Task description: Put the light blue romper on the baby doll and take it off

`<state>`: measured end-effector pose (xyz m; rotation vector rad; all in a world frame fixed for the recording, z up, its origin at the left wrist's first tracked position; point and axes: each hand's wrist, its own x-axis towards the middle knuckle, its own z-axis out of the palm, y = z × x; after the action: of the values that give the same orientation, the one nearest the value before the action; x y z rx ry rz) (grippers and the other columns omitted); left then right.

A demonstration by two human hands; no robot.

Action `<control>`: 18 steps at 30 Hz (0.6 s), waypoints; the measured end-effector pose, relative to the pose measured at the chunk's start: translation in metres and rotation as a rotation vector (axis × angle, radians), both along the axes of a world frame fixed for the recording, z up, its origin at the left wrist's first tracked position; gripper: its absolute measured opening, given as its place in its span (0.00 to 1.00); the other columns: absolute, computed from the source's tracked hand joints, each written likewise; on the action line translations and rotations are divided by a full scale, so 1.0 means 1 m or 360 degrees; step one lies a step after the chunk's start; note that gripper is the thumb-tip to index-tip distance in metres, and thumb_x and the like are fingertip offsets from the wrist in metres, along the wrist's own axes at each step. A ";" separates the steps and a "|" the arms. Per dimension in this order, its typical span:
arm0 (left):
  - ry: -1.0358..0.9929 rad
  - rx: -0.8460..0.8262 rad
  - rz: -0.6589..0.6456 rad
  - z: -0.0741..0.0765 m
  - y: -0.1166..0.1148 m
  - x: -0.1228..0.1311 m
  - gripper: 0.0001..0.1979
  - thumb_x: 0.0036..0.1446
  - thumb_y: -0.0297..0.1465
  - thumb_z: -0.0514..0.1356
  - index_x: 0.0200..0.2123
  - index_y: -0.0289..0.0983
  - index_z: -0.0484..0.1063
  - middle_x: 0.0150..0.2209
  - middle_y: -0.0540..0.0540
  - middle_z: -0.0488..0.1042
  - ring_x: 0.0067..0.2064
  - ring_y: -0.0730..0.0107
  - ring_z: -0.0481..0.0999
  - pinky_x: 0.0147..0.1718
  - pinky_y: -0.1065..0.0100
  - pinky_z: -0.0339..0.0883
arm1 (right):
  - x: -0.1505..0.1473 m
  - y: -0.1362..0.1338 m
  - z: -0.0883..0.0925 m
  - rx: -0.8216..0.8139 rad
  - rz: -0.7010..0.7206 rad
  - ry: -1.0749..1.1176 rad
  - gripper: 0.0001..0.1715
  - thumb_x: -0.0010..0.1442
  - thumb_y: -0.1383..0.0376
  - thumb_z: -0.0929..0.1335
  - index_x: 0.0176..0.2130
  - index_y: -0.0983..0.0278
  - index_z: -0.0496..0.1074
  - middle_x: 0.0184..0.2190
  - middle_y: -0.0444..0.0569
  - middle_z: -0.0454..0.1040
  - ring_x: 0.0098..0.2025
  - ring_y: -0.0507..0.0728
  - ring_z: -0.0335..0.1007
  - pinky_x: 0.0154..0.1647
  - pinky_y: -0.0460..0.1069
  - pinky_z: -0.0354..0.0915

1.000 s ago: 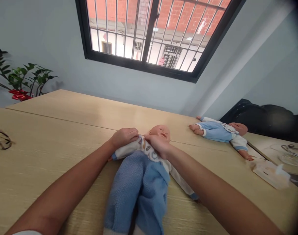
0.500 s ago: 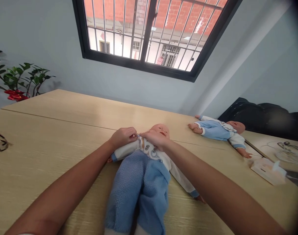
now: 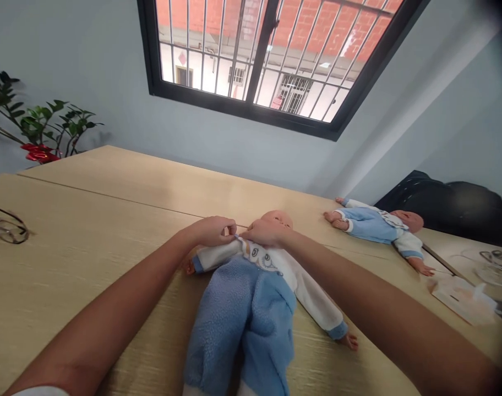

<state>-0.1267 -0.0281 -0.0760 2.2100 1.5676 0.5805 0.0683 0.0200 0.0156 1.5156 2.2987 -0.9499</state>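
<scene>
A baby doll (image 3: 277, 219) lies on its back on the wooden table, its feet toward me. It wears a romper (image 3: 230, 300) with blue fleece legs, white sleeves with blue cuffs and a cartoon face on the chest. At the doll's shoulder on the left, my left hand (image 3: 215, 231) is closed in a pinch on the romper's edge. Close beside it, my right hand (image 3: 264, 232) is closed on the same edge near the neck and covers part of the doll's chin. Whatever fastening lies between my fingertips is too small to make out.
A second doll (image 3: 370, 223) in a similar blue and white outfit lies at the back right. Nearer stands a tissue pack (image 3: 461, 300), with cables (image 3: 496, 267) behind it. Eyeglasses (image 3: 7, 228) rest at the far left. A potted plant (image 3: 48, 124) is beyond the table.
The view has shifted slightly, so everything sits a little further right. Both hands stay at the doll's shoulder with small finger movements. More of the doll's hand on the right shows.
</scene>
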 end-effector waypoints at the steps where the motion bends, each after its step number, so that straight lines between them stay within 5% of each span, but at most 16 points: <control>1: 0.0003 -0.0036 -0.0001 0.002 -0.001 0.000 0.11 0.62 0.41 0.60 0.42 0.43 0.77 0.39 0.50 0.83 0.37 0.66 0.80 0.30 0.70 0.65 | -0.002 0.001 0.001 0.0012 0.0015 -0.0026 0.21 0.58 0.52 0.75 0.25 0.63 0.72 0.16 0.44 0.66 0.19 0.52 0.59 0.22 0.48 0.51; 7: 0.0025 -0.0176 0.0094 0.002 0.000 0.007 0.16 0.64 0.44 0.58 0.46 0.41 0.76 0.44 0.45 0.83 0.42 0.62 0.80 0.35 0.68 0.67 | -0.015 0.002 -0.002 0.0178 0.0032 -0.0105 0.19 0.62 0.54 0.71 0.28 0.65 0.75 0.20 0.49 0.72 0.22 0.53 0.64 0.24 0.49 0.55; 12: 0.0074 -0.0383 0.0011 0.004 -0.005 0.005 0.26 0.58 0.55 0.60 0.44 0.39 0.78 0.39 0.45 0.84 0.35 0.62 0.81 0.29 0.69 0.66 | -0.011 0.005 -0.015 0.0482 0.0040 -0.0101 0.15 0.65 0.61 0.68 0.37 0.70 0.80 0.37 0.62 0.83 0.36 0.60 0.77 0.31 0.48 0.63; 18: 0.0193 -0.0345 0.0009 0.012 -0.006 -0.004 0.23 0.54 0.53 0.65 0.40 0.39 0.78 0.39 0.44 0.84 0.35 0.60 0.80 0.28 0.68 0.65 | 0.002 0.010 -0.025 0.0668 0.0114 -0.0217 0.21 0.67 0.58 0.67 0.41 0.73 0.82 0.42 0.71 0.82 0.43 0.68 0.80 0.38 0.52 0.67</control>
<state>-0.1305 -0.0344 -0.0639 2.1115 1.6132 0.2667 0.0698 0.0304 -0.0094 1.5724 2.5377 -0.3426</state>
